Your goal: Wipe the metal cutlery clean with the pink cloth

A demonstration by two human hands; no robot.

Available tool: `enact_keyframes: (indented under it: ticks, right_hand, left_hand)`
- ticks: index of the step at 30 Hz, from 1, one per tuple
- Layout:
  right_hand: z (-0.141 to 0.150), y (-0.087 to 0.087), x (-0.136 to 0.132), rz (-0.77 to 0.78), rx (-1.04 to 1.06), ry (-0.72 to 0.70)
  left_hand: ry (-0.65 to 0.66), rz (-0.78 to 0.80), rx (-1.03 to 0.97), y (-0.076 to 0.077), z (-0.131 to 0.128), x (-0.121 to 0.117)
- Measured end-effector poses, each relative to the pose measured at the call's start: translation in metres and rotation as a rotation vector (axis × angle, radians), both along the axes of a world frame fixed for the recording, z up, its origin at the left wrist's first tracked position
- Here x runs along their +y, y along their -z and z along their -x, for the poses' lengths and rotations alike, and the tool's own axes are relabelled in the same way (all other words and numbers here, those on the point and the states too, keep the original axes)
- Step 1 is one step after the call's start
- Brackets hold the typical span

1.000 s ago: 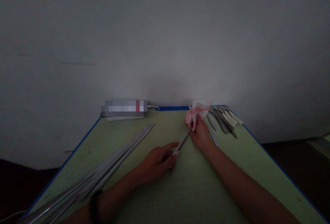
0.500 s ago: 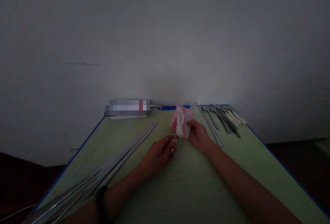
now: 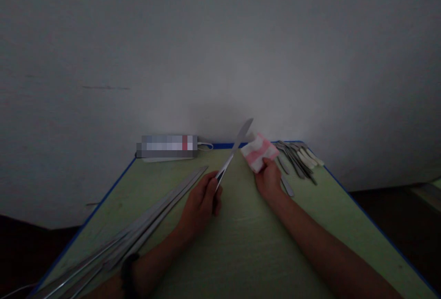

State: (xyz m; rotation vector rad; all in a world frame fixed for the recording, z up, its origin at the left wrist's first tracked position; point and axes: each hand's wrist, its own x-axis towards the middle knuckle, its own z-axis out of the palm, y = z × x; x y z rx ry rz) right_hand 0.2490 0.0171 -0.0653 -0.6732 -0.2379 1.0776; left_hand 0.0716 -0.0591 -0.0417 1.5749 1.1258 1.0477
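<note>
A shiny metal table knife point(image 3: 236, 145) points up and away, its handle gripped in my left hand point(image 3: 203, 198). My right hand point(image 3: 269, 178) pinches a folded pink-and-white cloth point(image 3: 259, 152), held just to the right of the blade and apart from it. Behind my right hand, a piece of cutlery point(image 3: 286, 186) lies on the table, partly covered by the hand and cloth. Close by on the right is a group of metal cutlery point(image 3: 295, 161), some pieces with white handles point(image 3: 306, 157).
Several long flat metal pieces point(image 3: 151, 211) lie slantwise on the left of the green, blue-edged table point(image 3: 241, 253). A blurred-out box-like object point(image 3: 167, 146) with a white cable point(image 3: 206, 144) stands at the back left, against the grey wall point(image 3: 220, 51).
The cloth has come off the knife and moved right with my right hand, baring the blade. My left hand has shifted slightly left, and the knife now tilts more upward.
</note>
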Motion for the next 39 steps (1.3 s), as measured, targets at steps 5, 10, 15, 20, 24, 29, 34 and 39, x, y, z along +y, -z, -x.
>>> enact_keyframes:
  ticks: [5,10,15,20,24,29,34,39]
  right_hand:
    - [-0.001,-0.017,-0.014,-0.114,0.047,-0.313]
    - [0.003,-0.021,-0.021,-0.107,0.07,-0.44]
    - [0.015,-0.007,-0.027,-0.081,-0.138,-0.504]
    - [0.022,-0.006,-0.035,-0.129,-0.238,-0.612]
    - [0.023,-0.008,-0.037,-0.14,-0.284,-0.656]
    - [0.024,-0.007,-0.037,-0.106,-0.473,-0.613]
    - [0.022,-0.007,-0.032,-0.001,-0.521,-0.438]
    - [0.006,-0.02,-0.023,0.006,-0.476,-0.299]
  left_hand:
    - [0.129,-0.013,0.272,-0.004,-0.002,0.001]
    - [0.178,-0.092,0.47,0.001,-0.001,0.003]
    - [0.244,-0.12,0.61,0.005,-0.002,0.001]
    - [0.224,-0.08,0.634,0.004,-0.004,0.0]
    - [0.25,-0.088,0.681,0.005,-0.003,0.002]
    - [0.295,-0.141,0.742,0.006,-0.001,0.004]
    - [0.371,-0.15,0.736,-0.001,0.0,0.001]
    - [0.485,-0.118,0.622,-0.01,0.001,-0.007]
